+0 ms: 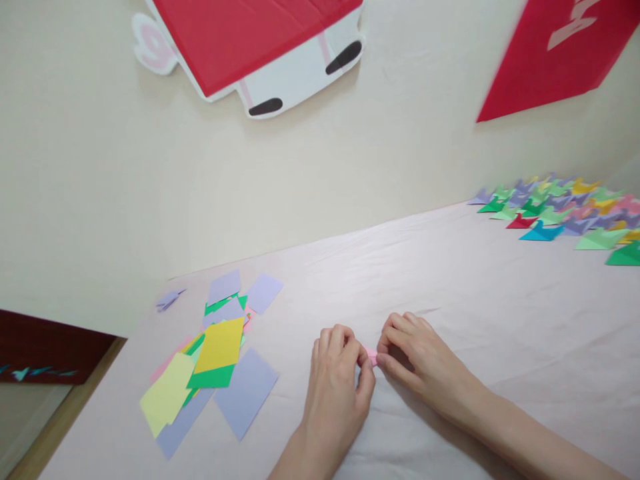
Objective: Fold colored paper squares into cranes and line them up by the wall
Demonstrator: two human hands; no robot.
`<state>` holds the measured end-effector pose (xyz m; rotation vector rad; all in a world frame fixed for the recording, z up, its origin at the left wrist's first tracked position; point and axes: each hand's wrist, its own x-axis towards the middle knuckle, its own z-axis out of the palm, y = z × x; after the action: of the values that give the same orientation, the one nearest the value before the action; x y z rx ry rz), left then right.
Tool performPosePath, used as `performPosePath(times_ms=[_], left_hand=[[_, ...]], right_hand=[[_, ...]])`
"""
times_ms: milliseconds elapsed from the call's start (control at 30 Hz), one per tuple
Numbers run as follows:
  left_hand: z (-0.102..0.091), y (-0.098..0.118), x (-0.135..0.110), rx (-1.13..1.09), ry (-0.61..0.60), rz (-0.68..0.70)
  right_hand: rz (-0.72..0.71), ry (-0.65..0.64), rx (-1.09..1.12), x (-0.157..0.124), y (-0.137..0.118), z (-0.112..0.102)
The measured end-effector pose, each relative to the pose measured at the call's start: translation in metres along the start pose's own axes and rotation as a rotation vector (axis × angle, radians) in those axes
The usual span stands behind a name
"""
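Note:
My left hand point(336, 383) and my right hand point(419, 363) meet low in the middle of the head view, resting on a pale cloth-covered table point(490, 313). Between their fingertips they pinch a small folded piece of pink paper point(371, 356), mostly hidden by the fingers. Both hands have curled, closed fingers. To the left of my left hand lies a loose pile of flat paper rectangles point(215, 360) in yellow, green, lilac and pink.
Several folded paper pieces point(565, 213) in many colours are spread at the far right of the table by the wall. One small lilac folded piece point(168, 300) lies near the far left edge. Red and white paper decorations point(260, 47) hang on the cream wall.

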<state>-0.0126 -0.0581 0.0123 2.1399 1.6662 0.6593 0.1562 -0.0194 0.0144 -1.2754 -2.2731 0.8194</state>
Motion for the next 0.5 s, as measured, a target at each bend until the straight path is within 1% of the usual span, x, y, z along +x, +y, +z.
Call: performPosePath(times_ms=[133, 267, 500], left_hand=[[0.0008, 0.0004, 0.0004, 0.047, -0.020, -0.011], [0.0002, 0.0012, 0.0013, 0.091, -0.039, -0.013], [0.0009, 0.0005, 0.0021, 0.119, -0.058, -0.020]], right_hand=[[-0.004, 0.014, -0.036, 0.0009, 0.0001, 0.0017], [-0.002, 0.001, -0.044, 0.0015, 0.0011, 0.0010], [-0.023, 0.010, -0.054, 0.0017, 0.0025, 0.0012]])
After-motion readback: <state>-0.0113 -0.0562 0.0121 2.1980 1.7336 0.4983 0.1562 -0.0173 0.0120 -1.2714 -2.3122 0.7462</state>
